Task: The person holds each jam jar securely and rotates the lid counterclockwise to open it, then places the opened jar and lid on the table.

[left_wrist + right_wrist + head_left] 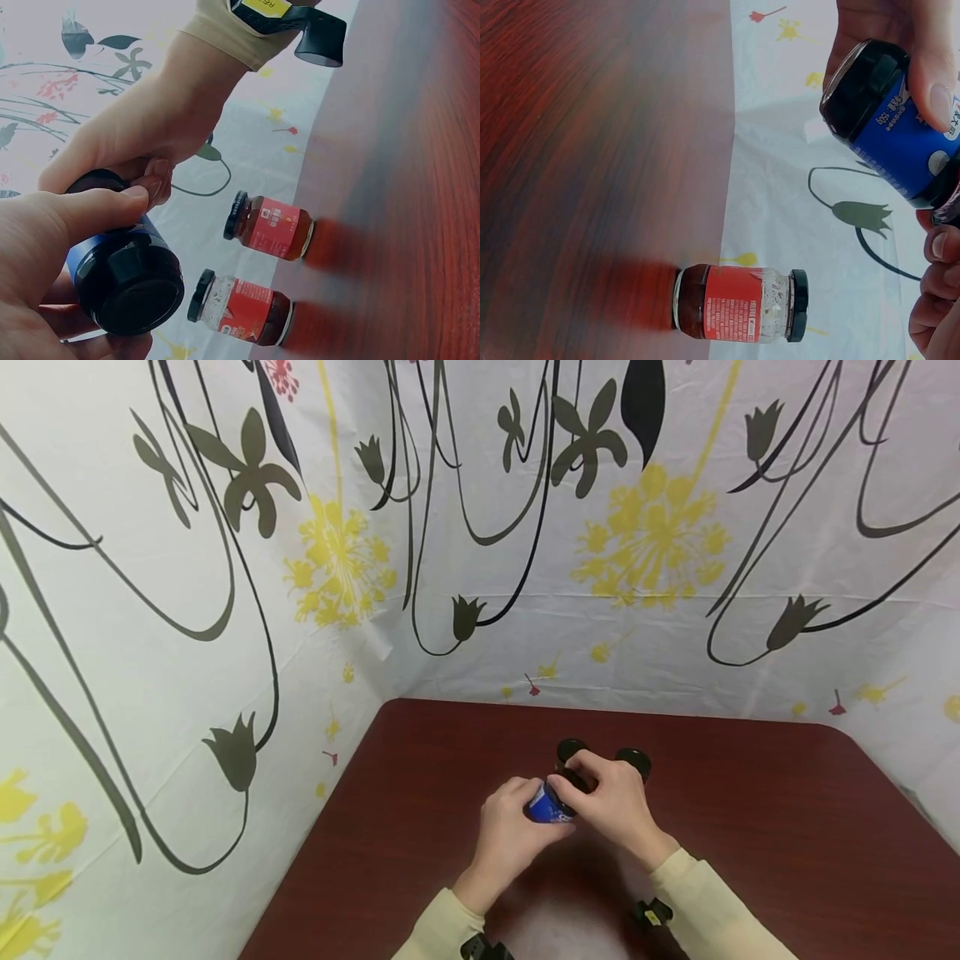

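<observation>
A dark glass jar with a blue label [547, 806] is held up over the table by both hands. My left hand [510, 827] grips it round the body, thumb along the label. The fingers of my right hand [615, 802] are curled round the jar's dark lid [951, 210]. In the right wrist view the jar is tilted, and its base shows toward the camera in the left wrist view. Behind the hands stand two red-labelled jars with black lids, one fuller jar [274, 227] and one partly filled jar [244, 309].
The dark red wooden table [420, 793] spreads out round the hands. A white cloth with printed flowers [510, 560] hangs behind the table and along its left side. Each wrist wears a small black camera mount, and both sleeves are pale yellow.
</observation>
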### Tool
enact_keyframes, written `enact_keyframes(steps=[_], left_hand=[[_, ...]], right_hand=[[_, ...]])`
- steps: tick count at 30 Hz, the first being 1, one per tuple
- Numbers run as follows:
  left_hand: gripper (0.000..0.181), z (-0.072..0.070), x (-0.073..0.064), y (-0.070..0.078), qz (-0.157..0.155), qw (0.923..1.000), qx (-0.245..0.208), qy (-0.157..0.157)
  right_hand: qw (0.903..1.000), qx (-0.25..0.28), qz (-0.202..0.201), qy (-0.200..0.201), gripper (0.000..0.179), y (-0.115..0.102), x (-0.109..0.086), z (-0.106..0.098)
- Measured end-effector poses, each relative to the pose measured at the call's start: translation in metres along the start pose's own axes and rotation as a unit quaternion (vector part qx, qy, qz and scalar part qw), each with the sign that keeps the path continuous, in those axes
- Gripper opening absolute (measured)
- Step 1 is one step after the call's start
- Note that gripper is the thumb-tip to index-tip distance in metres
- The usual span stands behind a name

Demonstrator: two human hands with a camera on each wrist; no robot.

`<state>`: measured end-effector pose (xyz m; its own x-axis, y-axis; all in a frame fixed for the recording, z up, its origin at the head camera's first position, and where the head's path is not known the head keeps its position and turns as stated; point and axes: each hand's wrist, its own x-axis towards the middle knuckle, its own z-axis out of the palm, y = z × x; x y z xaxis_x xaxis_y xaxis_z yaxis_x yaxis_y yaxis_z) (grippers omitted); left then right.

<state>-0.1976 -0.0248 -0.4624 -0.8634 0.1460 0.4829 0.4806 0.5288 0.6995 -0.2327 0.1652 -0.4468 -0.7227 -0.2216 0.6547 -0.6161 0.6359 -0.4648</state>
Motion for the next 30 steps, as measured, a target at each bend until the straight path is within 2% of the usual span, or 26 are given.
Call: enact_keyframes(steps=[22,30], left_hand=[[0.054,-0.002,-0.0012,0.0014,0.007,0.9997,-0.02,-0.012],[0.055,-0.0032,-0.002,0.0014,-0.007,0.9994,-0.026,-0.021]], right_hand=[[0.9988,0.041,-0.027,0.007,0.016,0.0032,-0.0042,-0.0006],[0.9986,0.045,-0.027,0.007,0.017,0.0046,-0.0065,0.0002]])
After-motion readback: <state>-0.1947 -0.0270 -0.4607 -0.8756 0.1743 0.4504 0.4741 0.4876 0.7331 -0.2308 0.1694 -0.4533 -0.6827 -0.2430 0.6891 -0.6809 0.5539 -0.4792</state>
